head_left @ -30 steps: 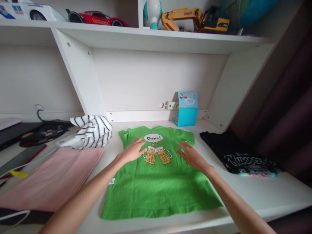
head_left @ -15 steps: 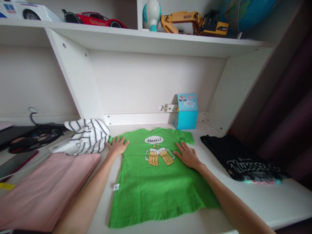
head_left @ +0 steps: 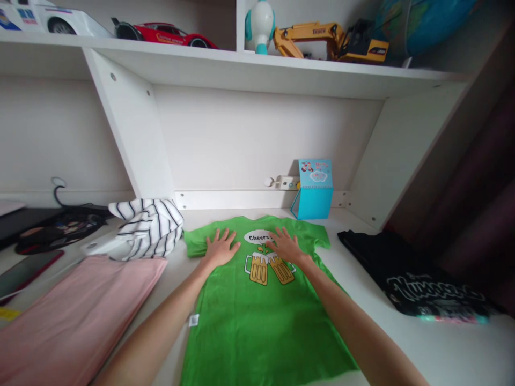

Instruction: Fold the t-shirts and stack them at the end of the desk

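Note:
A green T-shirt (head_left: 257, 321) lies spread out on the white desk, its collar toward the wall. On its front are a "Cheers" speech bubble and two beer mugs. My left hand (head_left: 220, 249) rests flat with fingers spread on the shirt's upper left, beside the left sleeve. My right hand (head_left: 286, 246) lies on the upper chest with fingers apart, covering the end of the lettering and part of the right mug. A small white tag (head_left: 193, 320) sticks out at the shirt's left side seam.
Left of the shirt are a folded pink cloth (head_left: 80, 316), a crumpled striped garment (head_left: 151, 228) and a black hanger (head_left: 76, 206). A folded black garment (head_left: 406, 273) lies to the right. Behind stands a blue desk calendar (head_left: 316, 201). Toys line the shelf (head_left: 281, 67) above.
My left hand has moved right, off the left sleeve and onto the chest. My right hand has shifted inward over the print. The left sleeve now lies spread out, and the view has shifted slightly.

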Available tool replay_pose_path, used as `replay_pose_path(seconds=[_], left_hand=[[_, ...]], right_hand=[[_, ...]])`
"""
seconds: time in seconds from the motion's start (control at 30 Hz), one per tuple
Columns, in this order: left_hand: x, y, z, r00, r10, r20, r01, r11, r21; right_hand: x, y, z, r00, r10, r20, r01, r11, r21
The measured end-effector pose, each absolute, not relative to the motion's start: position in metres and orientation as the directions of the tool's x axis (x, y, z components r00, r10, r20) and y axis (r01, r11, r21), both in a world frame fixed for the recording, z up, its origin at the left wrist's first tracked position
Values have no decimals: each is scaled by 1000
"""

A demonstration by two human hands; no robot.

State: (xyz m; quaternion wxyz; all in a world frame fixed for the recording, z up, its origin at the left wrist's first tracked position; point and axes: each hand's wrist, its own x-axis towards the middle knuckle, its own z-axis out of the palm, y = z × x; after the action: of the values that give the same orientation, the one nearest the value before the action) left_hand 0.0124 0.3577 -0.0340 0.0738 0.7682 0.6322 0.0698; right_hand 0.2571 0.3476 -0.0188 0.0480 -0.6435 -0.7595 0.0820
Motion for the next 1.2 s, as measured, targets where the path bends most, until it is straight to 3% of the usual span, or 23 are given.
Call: replay_pose_path(seconds=[0.2, 0.43, 0.5, 0.57, 0.63, 0.7, 0.83, 1.03, 1.1, 1.2], left_hand=[[7, 358, -34, 114, 993, 20, 975, -115, 190], [10, 358, -37, 104, 994, 27, 978, -107, 177], [10, 358, -37, 105, 994, 23, 977, -107, 184], [10, 358, -37, 113, 993, 28, 975, -117, 189], [10, 358, -35, 122, 992, 42, 973, -128, 190], [9, 358, -35, 122, 992, 45, 973, -128, 194], [11, 357, -34, 118, 993, 19, 971, -119, 209], [8, 363, -22, 135, 990, -47, 963, -120, 240], [-4, 369, -14, 156, 984, -89, 958, -128, 256], [-31, 379, -5, 72, 995, -73, 969, -52, 241]], right_hand=[[296, 364, -36, -41, 999, -16, 985, 37, -167], [298, 350, -18, 54, 998, 18, 987, -51, -153], [272, 326, -10, -40, 999, 14, 986, 42, -161], [244, 290, -3, -249, 968, -13, 949, 242, -202], [223, 245, 2, -519, 854, -35, 822, 487, -296], [212, 202, 2, -654, 756, -36, 718, 605, -343], [219, 143, -21, -706, 704, 74, 668, 698, -259], [232, 110, -59, -667, 641, 380, 718, 689, 98], [221, 107, -60, -650, 613, 448, 720, 686, 106], [183, 108, -63, -614, 566, 550, 683, 731, 10]])
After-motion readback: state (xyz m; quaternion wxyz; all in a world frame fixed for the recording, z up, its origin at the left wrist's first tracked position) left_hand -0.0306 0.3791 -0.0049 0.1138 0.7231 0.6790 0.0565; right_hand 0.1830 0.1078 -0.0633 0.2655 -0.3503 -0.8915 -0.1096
